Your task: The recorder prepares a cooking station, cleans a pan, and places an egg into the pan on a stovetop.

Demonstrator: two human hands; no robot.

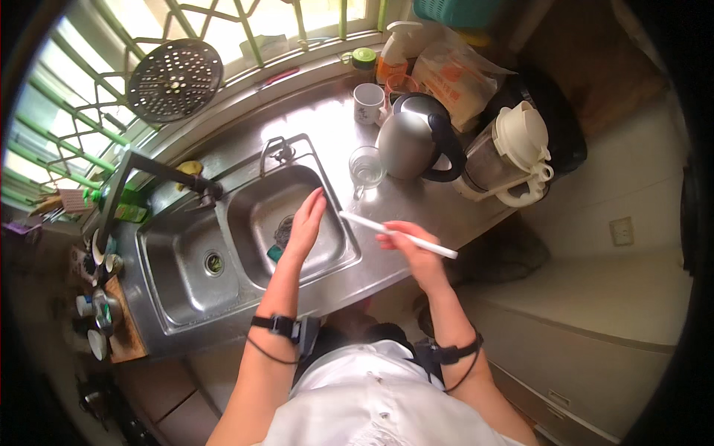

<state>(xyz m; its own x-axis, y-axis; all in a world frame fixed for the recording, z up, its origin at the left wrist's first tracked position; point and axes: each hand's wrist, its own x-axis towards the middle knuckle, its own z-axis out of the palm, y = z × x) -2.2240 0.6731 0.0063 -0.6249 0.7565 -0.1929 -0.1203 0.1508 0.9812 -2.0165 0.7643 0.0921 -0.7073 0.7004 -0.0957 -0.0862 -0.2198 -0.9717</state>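
Note:
My right hand (417, 252) grips a slender white stick-like tool (438, 248) above the steel countertop. Its thinner end points left, towards the basin edge; what kind of tool it is cannot be made out. My left hand (305, 226) hovers over the right basin (262, 195) of a double steel sink, fingers stretched out and nothing visible in it. Partly behind that hand, a steel wool scourer (283, 231) and a small green piece (274, 253) lie on the basin floor. Beyond my hands, a clear glass mug (367, 167) stands on the counter.
A steel electric kettle (410, 146), a blender jug (502, 161) and a white mug (368, 104) stand at the back right. The black faucet (167, 173) rises behind the left basin (178, 267). A perforated round metal plate (175, 81) leans against the window bars.

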